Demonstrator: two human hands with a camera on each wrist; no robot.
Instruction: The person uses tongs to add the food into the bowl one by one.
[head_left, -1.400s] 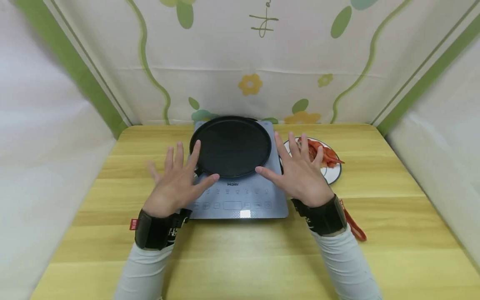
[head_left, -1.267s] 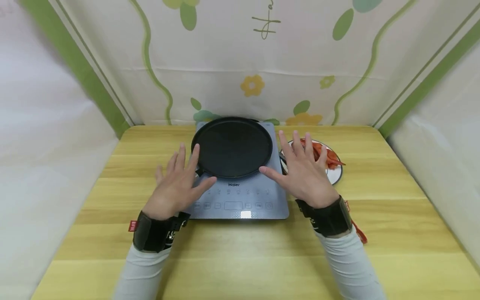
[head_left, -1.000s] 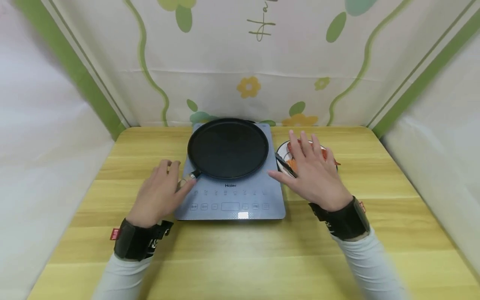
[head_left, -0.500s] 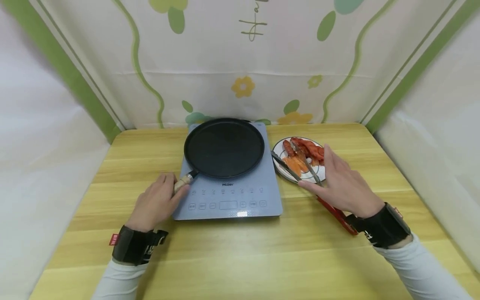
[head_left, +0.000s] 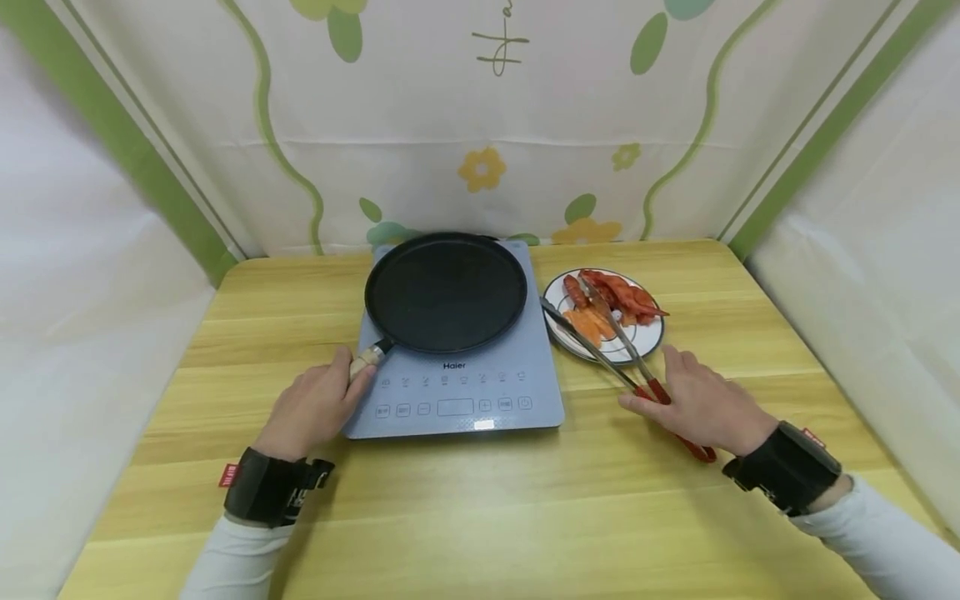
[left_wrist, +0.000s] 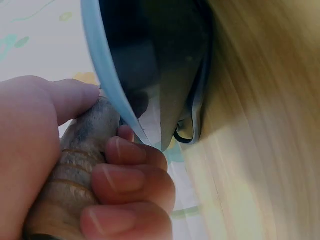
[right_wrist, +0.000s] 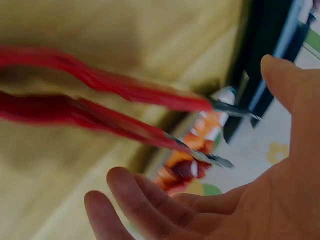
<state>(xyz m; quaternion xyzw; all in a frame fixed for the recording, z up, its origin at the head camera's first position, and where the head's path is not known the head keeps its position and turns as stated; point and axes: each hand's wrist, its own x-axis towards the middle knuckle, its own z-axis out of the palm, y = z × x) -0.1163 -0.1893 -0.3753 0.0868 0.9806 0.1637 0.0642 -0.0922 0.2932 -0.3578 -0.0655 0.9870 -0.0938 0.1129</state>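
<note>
A round black flat pan [head_left: 446, 292] sits on a grey-blue induction cooker [head_left: 480, 387]. My left hand [head_left: 311, 408] grips its wooden handle [left_wrist: 70, 175], fingers curled underneath and thumb along the top. Metal tongs with red handles [right_wrist: 115, 90] lie with their tips over a white plate [head_left: 647, 343] and their handles on the table. Over those handles is my right hand [head_left: 708, 404], thumb and fingers spread to either side. In the right wrist view the hand looks apart from the tongs. The plate holds a sausage [head_left: 575, 292], red pieces [head_left: 626, 293] and orange slices [head_left: 585, 323].
The wooden table [head_left: 480, 508] ends at a white patterned cloth [head_left: 405, 167] behind the cooker. More white cloth hangs at both sides. Control buttons and a display line the cooker's front. The plate stands close to the cooker's right edge.
My left hand, spread before, has come down and curled around the pan handle. The right hand has moved right and nearer to me, from above the plate to above the tongs' handles.
</note>
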